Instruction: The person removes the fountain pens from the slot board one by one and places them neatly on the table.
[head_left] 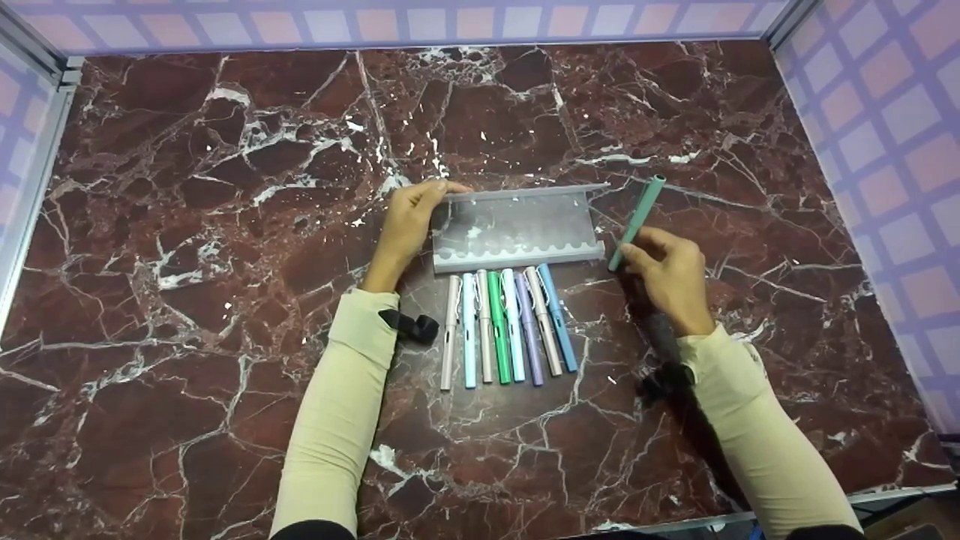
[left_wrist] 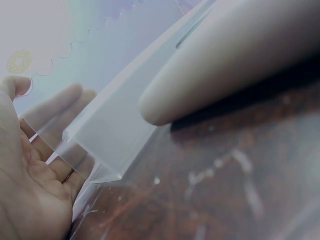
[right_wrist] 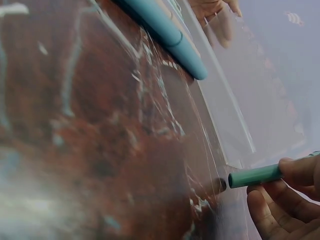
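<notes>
A clear plastic pen stand with a row of notches stands in the middle of the table. My left hand grips its left end; in the left wrist view several fingers show through the clear plastic. To the right of the stand, my right hand pinches a muted green pen near its lower end, the pen tilted with its other end raised. Its lower end appears just above the table in the right wrist view. What the left fingertips touch behind the stand is partly blurred.
In front of the stand lie several capped pens side by side, among them a bright green pen, a purple pen and a blue pen. The marbled table is bordered by checkered walls at the back and sides.
</notes>
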